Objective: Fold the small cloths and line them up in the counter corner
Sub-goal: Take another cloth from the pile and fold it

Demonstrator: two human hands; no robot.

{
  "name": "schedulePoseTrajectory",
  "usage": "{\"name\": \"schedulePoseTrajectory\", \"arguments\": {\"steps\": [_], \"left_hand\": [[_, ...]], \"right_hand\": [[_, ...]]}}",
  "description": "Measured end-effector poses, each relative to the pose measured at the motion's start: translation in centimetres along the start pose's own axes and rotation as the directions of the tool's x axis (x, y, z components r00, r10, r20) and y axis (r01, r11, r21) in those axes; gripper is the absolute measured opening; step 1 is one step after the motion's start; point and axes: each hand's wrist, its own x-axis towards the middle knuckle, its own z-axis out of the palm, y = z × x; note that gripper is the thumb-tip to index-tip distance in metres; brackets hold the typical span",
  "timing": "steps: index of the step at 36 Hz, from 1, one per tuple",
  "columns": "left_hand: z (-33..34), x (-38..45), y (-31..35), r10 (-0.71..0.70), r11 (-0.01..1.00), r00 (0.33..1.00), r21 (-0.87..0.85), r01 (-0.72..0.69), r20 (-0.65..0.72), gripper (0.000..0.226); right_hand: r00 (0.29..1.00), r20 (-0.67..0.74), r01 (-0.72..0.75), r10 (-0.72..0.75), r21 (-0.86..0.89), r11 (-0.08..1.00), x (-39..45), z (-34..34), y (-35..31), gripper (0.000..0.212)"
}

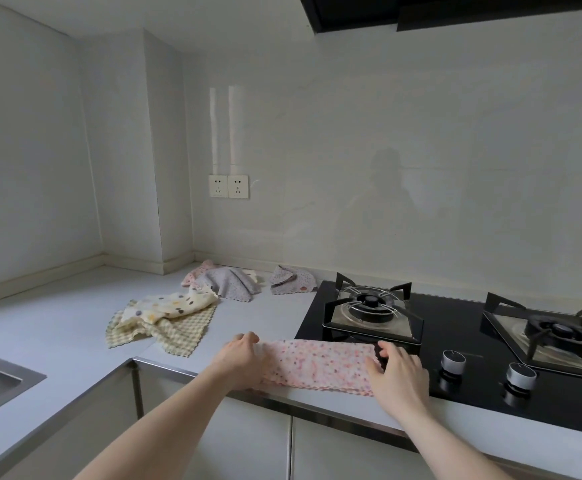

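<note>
Pink speckled cloth (317,367) lies flat at the front edge of the counter (57,327), folded into a long band whose long axis runs left to right across the person's front, its right end overlapping the black glass hob (456,344). Each end is met by one hand: the left hand (243,356) has its fingers curled over the left end, the right hand (395,370) rests on the right end with fingers bent at the far corner, so both are equally near. Folding it shorter would, I judge, mean carrying one end across to the other along that axis.

It looks soft and fleecy, with a scalloped hem along the near edge. Further back lie a checked yellow-green cloth (175,332) under a cream dotted cloth (168,306), both rumpled, then a grey cloth (229,284) over another pink one, and a small grey floral cloth (291,280) near the wall. None is yet lined up in the corner.
</note>
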Motion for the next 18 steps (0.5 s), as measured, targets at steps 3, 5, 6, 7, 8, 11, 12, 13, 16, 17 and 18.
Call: {"name": "schedulePoseTrajectory", "arguments": {"steps": [3,5,6,7,8,11,12,13,16,17,18], "left_hand": [[0.7,0.5,-0.7,-0.033,0.999,0.999,-0.022,0.032,-0.031,0.056],[1.2,1.0,-1.1,-0.026,1.0,0.996,0.0,0.026,-0.081,0.052],[1.5,1.4,-1.2,-0.018,1.0,0.994,0.014,0.019,-0.104,0.051],[1.9,1.7,-1.3,-0.012,1.0,0.993,0.023,0.015,-0.12,0.052],[2.2,2.0,-1.4,-0.008,0.999,0.991,0.032,0.012,-0.131,0.053],[3.1,2.4,-1.3,0.013,0.997,0.984,0.073,0.0,-0.179,0.059],[3.2,2.4,-1.4,0.019,0.997,0.98,0.081,-0.003,-0.196,0.06],[3.4,2.5,-1.4,0.025,0.996,0.978,0.084,-0.007,-0.207,0.061],[3.6,2.6,-1.7,0.041,0.996,0.977,0.083,-0.023,-0.211,0.061],[3.6,2.6,-1.8,0.045,0.996,0.976,0.082,-0.028,-0.212,0.06],[3.7,2.6,-1.8,0.048,0.996,0.976,0.08,-0.032,-0.214,0.06]], "right_hand": [[1.0,0.005,-0.023,0.023,-0.061,0.998,0.2,0.0,-0.2,0.054],[1.0,0.024,-0.012,0.014,-0.099,0.995,0.3,0.1,-0.3,0.054],[0.999,0.034,-0.003,0.006,-0.107,0.994,0.3,0.1,-0.3,0.054],[0.999,0.042,0.009,-0.004,-0.115,0.993,0.4,0.2,-0.4,0.053],[0.999,0.05,0.02,-0.014,-0.125,0.992,0.4,0.2,-0.4,0.053],[0.998,0.056,0.043,-0.035,-0.151,0.988,0.6,0.5,-0.4,0.053],[0.998,0.055,0.049,-0.041,-0.154,0.987,0.6,0.5,-0.5,0.053],[0.997,0.054,0.054,-0.046,-0.153,0.987,0.7,0.5,-0.5,0.053],[0.997,0.057,0.057,-0.049,-0.144,0.988,0.7,0.5,-0.6,0.053],[0.997,0.057,0.057,-0.05,-0.137,0.989,0.8,0.5,-0.6,0.053],[0.997,0.053,0.056,-0.05,-0.129,0.99,0.8,0.5,-0.7,0.052]]}}
